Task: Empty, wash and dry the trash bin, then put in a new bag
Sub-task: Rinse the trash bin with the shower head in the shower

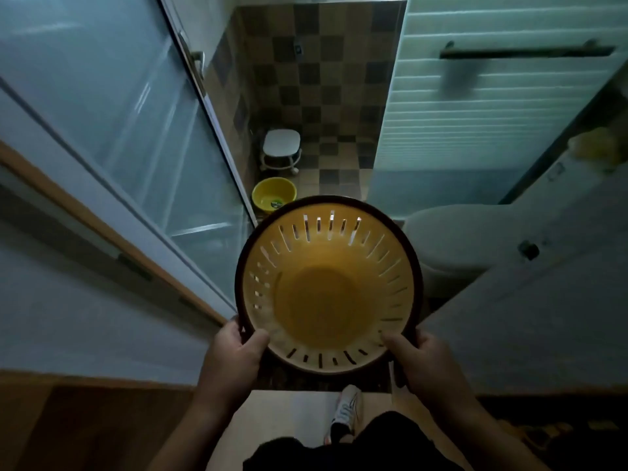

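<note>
Holding the trash bin (328, 287) up in the air, both hands grip its dark rim on the near side. The left hand (234, 351) grasps the rim at the near left, with its thumb lying over the edge and inside the bin. The right hand (419, 356) grasps the rim at the near right, and its thumb also lies inside. The bin is round and yellow inside, with a brown rim and thin slots cut all around its wall. Its open mouth faces the camera, so the flat bottom shows, and nothing lies inside it. The bin hangs in the doorway of a bathroom, above the floor and touching nothing but the hands. Far behind it, on the checked tile floor (339, 164), sits a small yellow basin (273, 195), and a little white stool (281, 147) stands just past the basin. A glass door (119, 107) runs along the left side. On the right, a white toilet (448, 236) sits near the bin, partly hidden by it. A dark towel bar (526, 52) is on the pale far right wall. At the near edge, below the bin, one foot in a white shoe (346, 409) stands on the light floor.
</note>
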